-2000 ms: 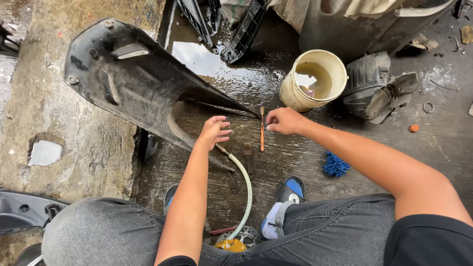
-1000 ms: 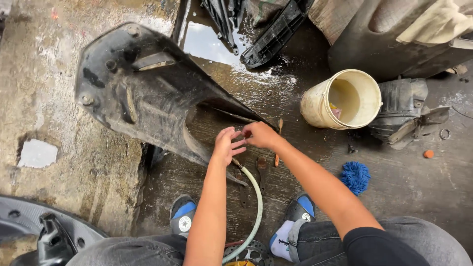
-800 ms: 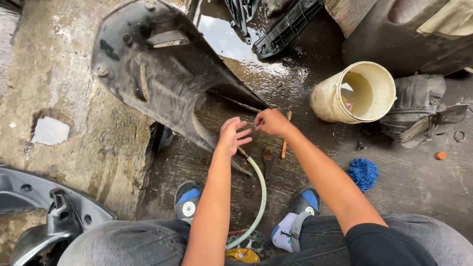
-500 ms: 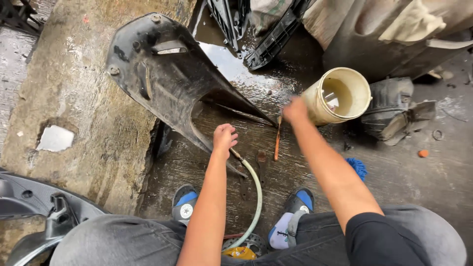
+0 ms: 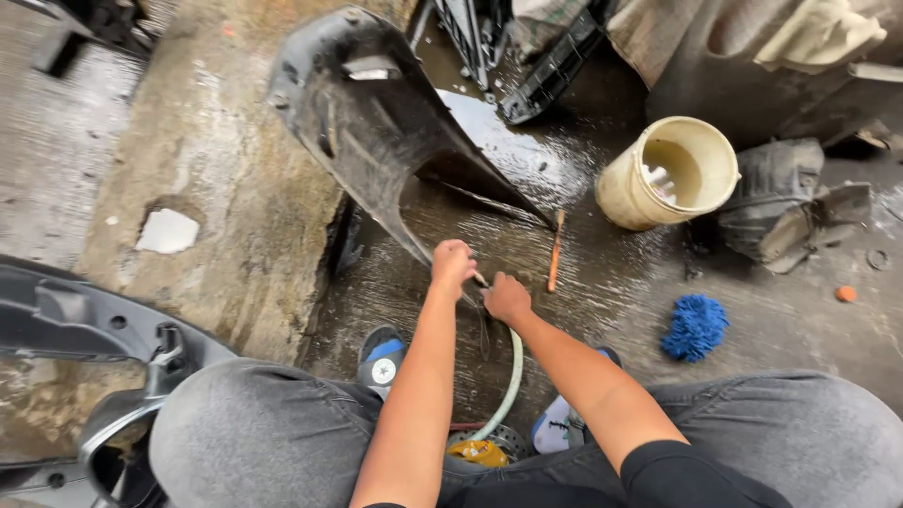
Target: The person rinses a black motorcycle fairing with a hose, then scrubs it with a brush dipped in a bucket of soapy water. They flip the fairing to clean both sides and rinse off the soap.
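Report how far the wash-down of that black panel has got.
Done: the ground around the black panel is wet. In hand: the left hand grips the metal nozzle end of the pale hose, and the right hand is on the hose just below it. Left: the panel looks grimy; the orange-handled brush and blue mitt lie unused.

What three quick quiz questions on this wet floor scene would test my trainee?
1. True or false: the bucket lies tipped on its side.
2. Which lies nearest the mop head? A) the orange cap B) the black panel C) the white patch
3. Fill in: both hands meet at the end of the pale ____.

Key:
1. True.
2. A.
3. Hose; the left hand is closed by its metal tip, the right hand just beside it.
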